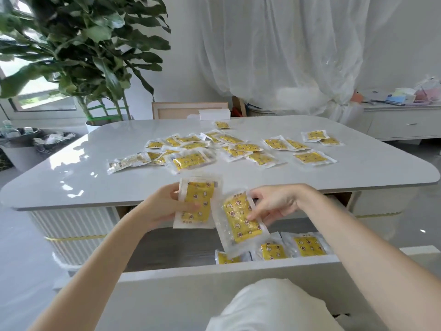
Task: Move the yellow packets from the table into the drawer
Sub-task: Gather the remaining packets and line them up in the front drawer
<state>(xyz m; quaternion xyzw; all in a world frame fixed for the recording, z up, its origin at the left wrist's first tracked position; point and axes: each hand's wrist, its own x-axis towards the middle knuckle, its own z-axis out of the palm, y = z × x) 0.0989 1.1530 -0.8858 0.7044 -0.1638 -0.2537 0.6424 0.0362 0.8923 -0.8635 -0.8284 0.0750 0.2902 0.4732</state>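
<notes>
Left hand (170, 206) pinching a yellow packet (196, 206) above the open drawer (214, 268), right hand (272, 204) pinching another packet (239, 223) beside it, more packets (241, 146) scattered on the counter (95, 168) behind the drawer

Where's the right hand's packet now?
In the head view, lower centre: the right hand holds its packet tilted above the open drawer, beside the second packet held by the left hand.
</notes>
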